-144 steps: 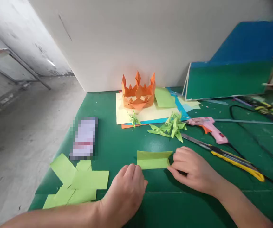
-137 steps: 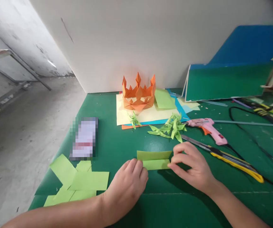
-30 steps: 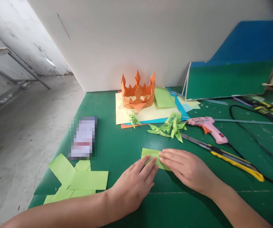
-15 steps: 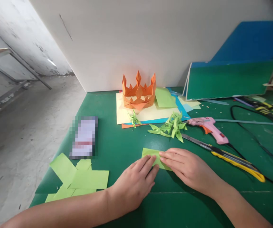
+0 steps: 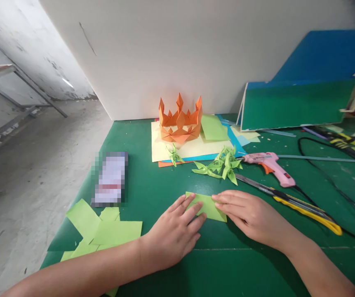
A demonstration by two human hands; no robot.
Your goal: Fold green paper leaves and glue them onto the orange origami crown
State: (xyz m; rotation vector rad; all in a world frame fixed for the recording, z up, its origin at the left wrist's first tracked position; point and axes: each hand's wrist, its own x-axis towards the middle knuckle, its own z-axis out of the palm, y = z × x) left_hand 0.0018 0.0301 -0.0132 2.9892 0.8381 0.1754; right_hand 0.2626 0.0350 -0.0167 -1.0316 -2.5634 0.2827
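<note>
A small sheet of light-green paper (image 5: 208,206), apparently folded, lies on the table between my hands. My left hand (image 5: 177,227) rests on its left part, fingers spread and flat. At the right part of the sheet is my right hand (image 5: 242,210), its fingers pressed together on the upper edge; the thumb is hidden. Beyond the sheet lie several folded green paper leaf shapes (image 5: 226,163), and one more green piece (image 5: 174,154) sits to the left. Loose light-green paper sheets (image 5: 117,233) lie beside and partly under my left forearm.
An orange paper crown (image 5: 181,134) stands on coloured sheets (image 5: 158,150) at the back. To the right are a pink glue gun (image 5: 284,175) with a cord and a yellow utility knife (image 5: 307,210). A blurred-out phone-like object (image 5: 109,177) lies left. Green-blue boards (image 5: 297,105) stand behind.
My right hand has slid a little to the right along the paper, baring more of its middle. The left hand's fingers have spread further over the left part.
</note>
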